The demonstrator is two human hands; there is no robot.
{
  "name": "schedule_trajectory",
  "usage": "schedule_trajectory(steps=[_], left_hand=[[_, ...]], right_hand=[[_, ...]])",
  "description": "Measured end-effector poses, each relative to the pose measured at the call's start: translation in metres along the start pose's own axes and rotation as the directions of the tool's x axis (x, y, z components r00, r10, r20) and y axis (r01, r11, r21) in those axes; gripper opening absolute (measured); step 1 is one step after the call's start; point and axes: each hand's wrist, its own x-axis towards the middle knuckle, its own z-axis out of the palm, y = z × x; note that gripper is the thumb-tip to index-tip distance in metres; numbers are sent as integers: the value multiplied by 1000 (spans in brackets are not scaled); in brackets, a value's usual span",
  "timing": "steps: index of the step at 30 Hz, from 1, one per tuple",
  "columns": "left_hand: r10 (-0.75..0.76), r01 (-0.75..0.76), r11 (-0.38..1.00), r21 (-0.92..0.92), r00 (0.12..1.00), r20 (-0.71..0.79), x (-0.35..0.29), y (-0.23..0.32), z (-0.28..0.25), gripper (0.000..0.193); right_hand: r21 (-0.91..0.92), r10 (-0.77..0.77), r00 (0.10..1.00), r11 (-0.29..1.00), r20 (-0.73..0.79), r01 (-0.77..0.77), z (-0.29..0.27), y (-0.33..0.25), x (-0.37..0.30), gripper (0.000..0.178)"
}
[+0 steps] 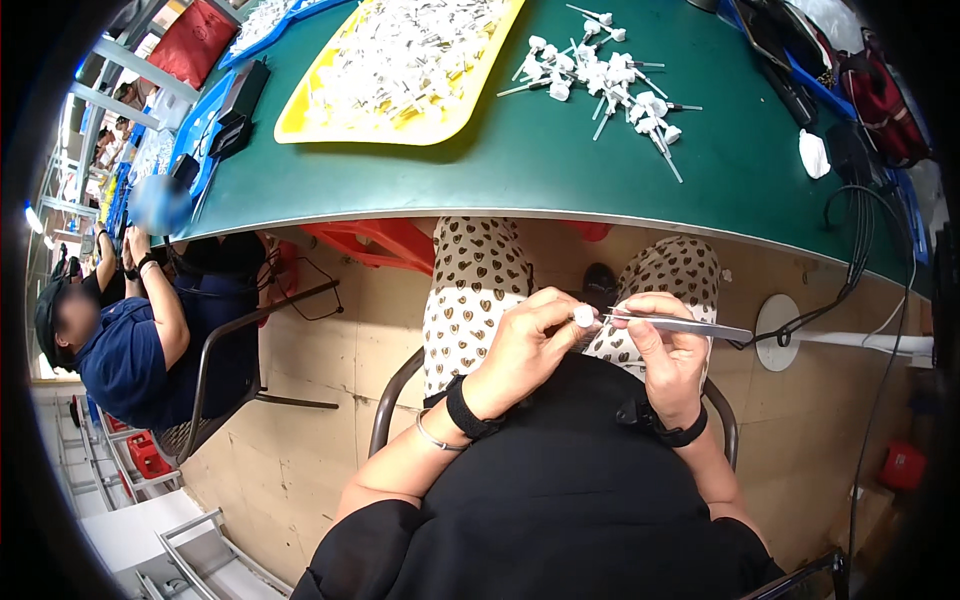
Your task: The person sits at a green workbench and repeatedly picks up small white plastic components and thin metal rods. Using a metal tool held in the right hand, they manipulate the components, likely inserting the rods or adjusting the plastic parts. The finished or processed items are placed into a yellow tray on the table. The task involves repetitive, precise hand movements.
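Over my lap, close to the table's front edge, both hands face each other. My left hand (535, 340) is closed, pinching a small white plastic part (584, 316) between thumb and fingers. My right hand (665, 355) grips a pair of metal tweezers (690, 326), whose tips point left toward the white part. Whether the tips touch it I cannot tell. Similar white parts with thin stems lie in a loose pile (610, 80) on the green table, beyond my hands.
A yellow tray (290, 125) heaped with white parts stands on the green table (400, 185). At the right are cables (865, 230), a crumpled white piece (814, 154) and a dark red bag (885, 100). A person in dark blue (130, 350) sits at the left.
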Motion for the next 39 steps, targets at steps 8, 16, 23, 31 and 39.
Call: schedule_trajectory(steps=[8, 16, 23, 31, 39], left_hand=[[-51, 52, 998, -24, 998, 40, -1, -16, 10, 17], [43, -45, 999, 11, 993, 110, -1, -29, 10, 13], [41, -45, 998, 46, 996, 76, 1, -29, 8, 12], [60, -63, 997, 42, 995, 85, 2, -28, 8, 11], [49, -55, 998, 38, 988, 146, 1, -31, 8, 18]], right_hand=[[-100, 48, 999, 994, -17, -50, 4, 14, 0, 14], [-212, 11, 1000, 977, -14, -14, 6, 20, 4, 13], [-260, -23, 1000, 965, 17, 27, 10, 20, 8, 11], [-328, -4, 1000, 945, 26, 13, 11, 16, 8, 9], [-485, -229, 959, 828, 167, 282, 13, 16, 16, 9]])
